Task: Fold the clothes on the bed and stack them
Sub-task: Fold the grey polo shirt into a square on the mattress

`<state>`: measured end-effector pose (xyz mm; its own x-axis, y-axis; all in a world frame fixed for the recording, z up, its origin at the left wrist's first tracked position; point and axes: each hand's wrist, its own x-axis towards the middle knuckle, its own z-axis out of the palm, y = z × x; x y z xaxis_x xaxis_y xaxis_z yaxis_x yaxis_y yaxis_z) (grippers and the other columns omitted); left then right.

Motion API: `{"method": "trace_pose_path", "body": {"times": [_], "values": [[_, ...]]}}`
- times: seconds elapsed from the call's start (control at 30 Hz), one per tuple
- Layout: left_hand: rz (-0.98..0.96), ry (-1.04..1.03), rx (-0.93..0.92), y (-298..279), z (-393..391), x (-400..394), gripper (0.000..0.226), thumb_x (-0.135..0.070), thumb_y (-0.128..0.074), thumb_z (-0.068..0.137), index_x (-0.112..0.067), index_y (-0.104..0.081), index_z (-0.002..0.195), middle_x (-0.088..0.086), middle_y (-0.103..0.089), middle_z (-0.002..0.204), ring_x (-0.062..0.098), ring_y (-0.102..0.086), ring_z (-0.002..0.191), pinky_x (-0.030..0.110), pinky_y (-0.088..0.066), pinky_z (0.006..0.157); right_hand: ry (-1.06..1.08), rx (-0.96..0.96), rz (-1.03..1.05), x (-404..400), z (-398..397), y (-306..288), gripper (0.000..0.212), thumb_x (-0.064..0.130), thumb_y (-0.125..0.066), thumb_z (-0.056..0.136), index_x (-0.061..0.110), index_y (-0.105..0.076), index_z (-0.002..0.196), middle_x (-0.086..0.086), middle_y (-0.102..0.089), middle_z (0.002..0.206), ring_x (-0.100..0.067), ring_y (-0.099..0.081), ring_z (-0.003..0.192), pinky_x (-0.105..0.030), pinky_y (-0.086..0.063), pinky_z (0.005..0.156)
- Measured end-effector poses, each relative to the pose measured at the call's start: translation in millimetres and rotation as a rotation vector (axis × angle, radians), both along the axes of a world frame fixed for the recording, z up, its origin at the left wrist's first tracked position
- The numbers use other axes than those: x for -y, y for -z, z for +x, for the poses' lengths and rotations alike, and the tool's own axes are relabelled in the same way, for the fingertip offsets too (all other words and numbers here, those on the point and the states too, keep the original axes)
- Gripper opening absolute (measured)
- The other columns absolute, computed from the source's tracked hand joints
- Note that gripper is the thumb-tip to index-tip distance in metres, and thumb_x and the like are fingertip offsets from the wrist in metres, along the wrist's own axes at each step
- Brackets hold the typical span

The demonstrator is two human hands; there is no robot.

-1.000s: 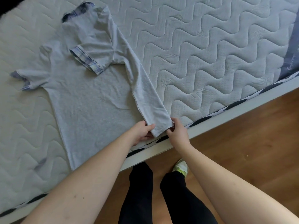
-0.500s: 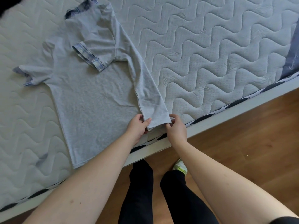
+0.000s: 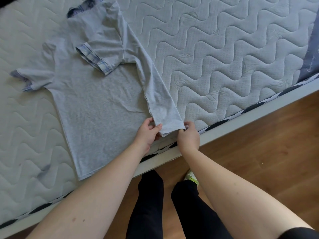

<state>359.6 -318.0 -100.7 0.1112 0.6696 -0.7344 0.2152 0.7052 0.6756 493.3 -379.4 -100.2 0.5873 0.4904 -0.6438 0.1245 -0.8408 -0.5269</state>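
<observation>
A light grey short-sleeved cotton T-shirt with blue plaid cuffs and collar (image 3: 96,107) lies spread on the white wave-quilted mattress (image 3: 224,57), filling the left and centre of the frame, its collar toward the upper left and its hem toward the lower centre. Its right side is already turned inward as a long narrow panel running from the shoulder down to the bed's near edge, with one plaid-cuffed sleeve lying across the chest. The other sleeve still sticks out at the far left.

At the bottom of that folded panel, just above the striped edge of the bed, both hands have a grip on the hem. The left hand (image 3: 148,133) pinches the panel's inner corner between thumb and curled fingers; the right hand (image 3: 189,135) pinches the outer corner, fingers tucked round the cloth.

The risks, as I judge them: the hem sits right at the mattress edge, so a pull toward the body could drag the shirt off onto the wooden floor (image 3: 259,144). Uneven tension between the two pinches may skew the panel, and lifting too briskly could undo the sleeve fold or rumple the body cloth beneath
</observation>
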Motion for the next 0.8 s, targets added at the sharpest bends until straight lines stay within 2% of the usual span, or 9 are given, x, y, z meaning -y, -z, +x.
{"method": "trace_pose_path", "body": {"times": [0.1,0.2,0.27,0.33,0.47,0.57,0.63,0.7,0.8], "values": [[0.011,0.067,-0.094,3.5,4.0,1.8,0.033,-0.01,-0.061,0.095,-0.014,-0.051,0.126,0.003,-0.07,0.101,0.015,-0.068,0.087,0.026,-0.054,0.069,-0.053,0.045,0.06,13.1,7.7,2.5,0.023,0.026,-0.044,0.093,0.029,-0.056,0.113,0.012,-0.064,0.102,-0.011,-0.057,0.081,-0.029,-0.041,0.065],[0.036,0.2,-0.313,8.5,5.0,4.0,0.034,-0.016,-0.066,0.09,-0.012,-0.052,0.122,0.006,-0.067,0.106,0.021,-0.064,0.095,0.034,-0.054,0.081,-0.137,0.086,0.076,19.8,9.7,3.1,0.029,0.029,-0.051,0.093,0.028,-0.053,0.121,0.013,-0.062,0.102,-0.011,-0.059,0.086,-0.032,-0.047,0.07],[0.085,0.253,-0.428,10.1,6.5,2.0,0.027,-0.026,-0.068,0.088,-0.018,-0.052,0.109,0.001,-0.064,0.097,0.019,-0.062,0.087,0.031,-0.052,0.075,-0.208,0.112,0.076,16.7,7.4,2.0,0.045,0.031,-0.057,0.091,0.026,-0.046,0.134,0.011,-0.058,0.108,-0.014,-0.059,0.094,-0.038,-0.051,0.08],[0.117,0.25,-0.453,9.2,9.4,-4.5,0.026,-0.039,-0.065,0.09,-0.021,-0.05,0.101,-0.005,-0.06,0.089,0.012,-0.058,0.077,0.027,-0.048,0.063,-0.229,0.123,0.048,10.0,6.5,2.1,0.044,0.027,-0.055,0.092,0.026,-0.045,0.135,0.007,-0.059,0.118,-0.017,-0.06,0.096,-0.039,-0.051,0.079],[0.115,0.23,-0.487,10.9,10.2,-22.2,0.018,-0.03,-0.062,0.093,-0.014,-0.058,0.1,0.005,-0.066,0.094,0.023,-0.065,0.085,0.032,-0.052,0.072,-0.227,0.164,-0.018,2.5,15.9,4.8,0.029,0.018,-0.047,0.092,0.028,-0.054,0.119,0.012,-0.059,0.087,-0.013,-0.056,0.074,-0.032,-0.043,0.061],[0.128,0.366,-0.544,13.5,8.9,-27.9,0.016,-0.024,-0.065,0.089,-0.015,-0.054,0.08,0.008,-0.068,0.085,0.025,-0.067,0.078,0.031,-0.051,0.065,-0.276,0.182,-0.046,7.3,20.6,2.3,0.025,0.016,-0.047,0.091,0.029,-0.056,0.112,0.018,-0.052,0.079,-0.008,-0.053,0.071,-0.032,-0.045,0.059],[0.152,0.431,-0.583,12.7,5.4,-31.5,0.025,-0.033,-0.065,0.089,-0.018,-0.051,0.075,0.002,-0.065,0.077,0.018,-0.062,0.069,0.026,-0.044,0.056,-0.328,0.17,-0.063,8.3,19.7,-1.5,0.028,0.016,-0.049,0.091,0.027,-0.054,0.115,0.01,-0.061,0.095,-0.015,-0.058,0.084,-0.038,-0.051,0.07],[0.156,0.402,-0.571,10.7,-0.9,-39.7,0.028,-0.043,-0.06,0.091,-0.02,-0.053,0.077,0.001,-0.067,0.077,0.018,-0.062,0.069,0.026,-0.044,0.055,-0.37,0.192,-0.053,7.7,17.3,-5.8,0.038,0.015,-0.052,0.089,0.024,-0.05,0.126,0.002,-0.058,0.116,-0.019,-0.055,0.102,-0.042,-0.048,0.09],[0.205,0.296,-0.601,8.5,-18.4,-68.6,0.028,-0.043,-0.054,0.096,-0.016,-0.059,0.088,0.007,-0.071,0.087,0.028,-0.068,0.082,0.037,-0.055,0.075,-0.336,0.272,0.008,-1.4,11.8,-13.8,0.052,0.013,-0.05,0.087,0.022,-0.044,0.137,0.001,-0.049,0.131,-0.019,-0.048,0.119,-0.038,-0.034,0.104]]}}
